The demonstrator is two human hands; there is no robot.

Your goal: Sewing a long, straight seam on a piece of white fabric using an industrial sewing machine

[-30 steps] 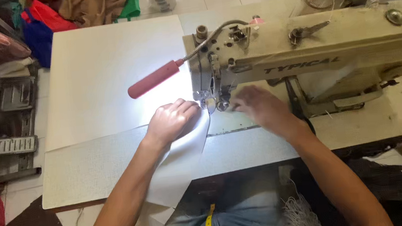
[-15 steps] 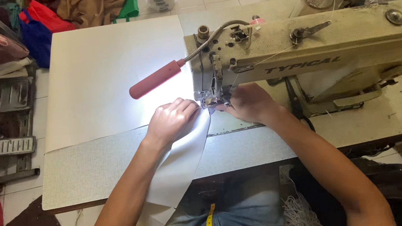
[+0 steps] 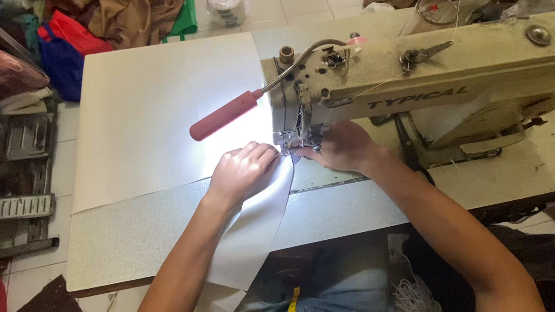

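left grip: left hand (image 3: 244,171) lies knuckles up on the white fabric piece (image 3: 257,229), fingers curled together & pressing it flat, fingertips just beside the presser foot (image 3: 288,143); not clamped round anything, just pushing down; right grip: right hand (image 3: 339,149) rests on the other side of the foot, under the machine arm, fingers bunched at the needle area; can't tell if they pinch the fabric edge or only press it, too small & partly hidden; white fabric runs from under the foot, across the tabletop (image 3: 337,211) front edge & hangs down toward the lap; cream sewing machine (image 3: 446,78) sits on the right part of the tabletop, head over both hands; red-handled gooseneck lamp (image 3: 225,115) sticks out left from the machine, bright glare on the fabric below it; big white sheet (image 3: 158,113) covers the tabletop's left half; yellow tape measure (image 3: 293,310) hangs over blue jeans at bottom; piles of cloth (image 3: 108,16) on the floor at top left, well apart from the hands.
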